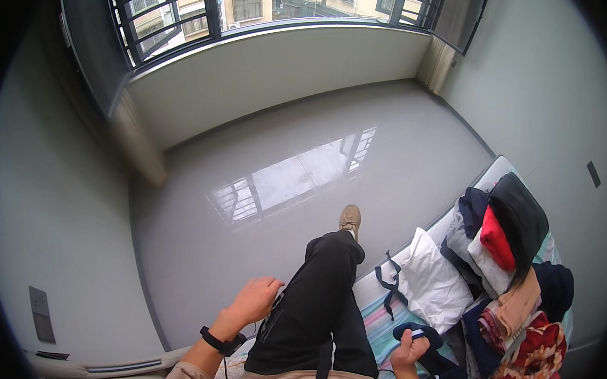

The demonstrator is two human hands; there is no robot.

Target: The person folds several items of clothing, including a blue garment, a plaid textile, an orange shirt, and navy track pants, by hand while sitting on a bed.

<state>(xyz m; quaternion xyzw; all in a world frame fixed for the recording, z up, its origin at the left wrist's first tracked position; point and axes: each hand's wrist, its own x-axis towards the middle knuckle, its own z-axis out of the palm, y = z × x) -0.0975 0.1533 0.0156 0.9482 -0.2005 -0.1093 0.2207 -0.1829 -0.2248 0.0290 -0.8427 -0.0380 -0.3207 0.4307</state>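
My right hand [410,351] is closed on a navy cloth item [431,336] with a white stripe, beside my right hip; what kind of item it is cannot be made out. My left hand [258,298] is back side up next to my raised thigh in black trousers [310,303], its palm hidden. A black wrist strap [223,342] sits on that forearm. Close to my right hand lie a crumpled white garment [434,280] and a dark strap [391,288], both on a striped mattress [381,317].
Folded clothes pile up at the right, among them a black piece [520,223], a red one [495,237] and a flowered red cloth [540,352]. A padded bed edge [121,366] runs at lower left. Beyond the glossy grey floor [279,139] are windows [302,4] and curtains [139,142].
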